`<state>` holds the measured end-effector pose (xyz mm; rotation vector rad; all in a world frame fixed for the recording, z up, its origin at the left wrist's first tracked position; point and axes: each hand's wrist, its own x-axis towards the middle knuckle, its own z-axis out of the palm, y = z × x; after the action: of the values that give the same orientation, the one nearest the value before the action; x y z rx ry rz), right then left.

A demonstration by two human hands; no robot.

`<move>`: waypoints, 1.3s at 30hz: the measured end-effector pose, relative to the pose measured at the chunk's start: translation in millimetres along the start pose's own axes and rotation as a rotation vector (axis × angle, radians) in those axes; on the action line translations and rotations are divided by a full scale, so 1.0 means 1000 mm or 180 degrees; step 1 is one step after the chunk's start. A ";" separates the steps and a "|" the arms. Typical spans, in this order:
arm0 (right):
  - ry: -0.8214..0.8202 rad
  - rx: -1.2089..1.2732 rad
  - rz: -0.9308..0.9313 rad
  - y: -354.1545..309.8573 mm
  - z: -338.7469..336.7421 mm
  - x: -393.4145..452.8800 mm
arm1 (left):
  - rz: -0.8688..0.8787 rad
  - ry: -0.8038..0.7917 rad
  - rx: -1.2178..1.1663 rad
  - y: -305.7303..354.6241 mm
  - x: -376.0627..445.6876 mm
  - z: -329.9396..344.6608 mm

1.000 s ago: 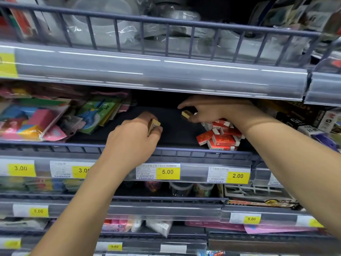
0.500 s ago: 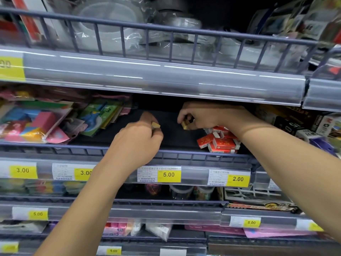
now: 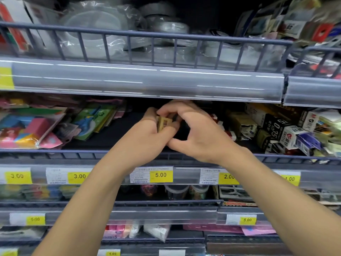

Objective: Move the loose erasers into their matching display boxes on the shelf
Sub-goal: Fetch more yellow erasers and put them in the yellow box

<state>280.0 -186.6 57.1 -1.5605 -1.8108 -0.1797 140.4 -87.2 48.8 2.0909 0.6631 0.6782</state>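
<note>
Erasers, tan-wrapped [image 3: 163,124], sit stacked in the left hand [image 3: 147,137], fingers curled round them, above the dark bare patch of the shelf [image 3: 114,133]. Right hand [image 3: 195,132] meets it, fingertips pinching at the same stack. No matching display box visible for them, so nothing looks placed yet. Red-wrapped erasers [image 3: 231,134] lie loose just right, mostly hidden: still to sort.
</note>
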 end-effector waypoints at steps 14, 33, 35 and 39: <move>-0.1234 -0.1064 0.0946 0.032 -0.078 -0.043 | 0.0094 -0.0058 -0.0794 -0.015 0.015 0.008; 0.0495 0.1796 0.1492 0.014 -0.047 -0.034 | 0.0352 -0.0013 -0.1590 0.001 0.007 0.037; 0.0672 0.1842 0.1580 0.009 -0.031 -0.029 | 0.0302 -0.0042 -0.1787 0.005 0.004 0.043; 0.0810 0.1554 0.1514 0.007 -0.019 -0.029 | -0.0046 -0.0330 -0.2932 0.012 0.000 0.043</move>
<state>294.8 -218.1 50.8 -1.4787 -1.1367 0.2606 172.1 -117.0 36.6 1.2500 0.2210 0.6852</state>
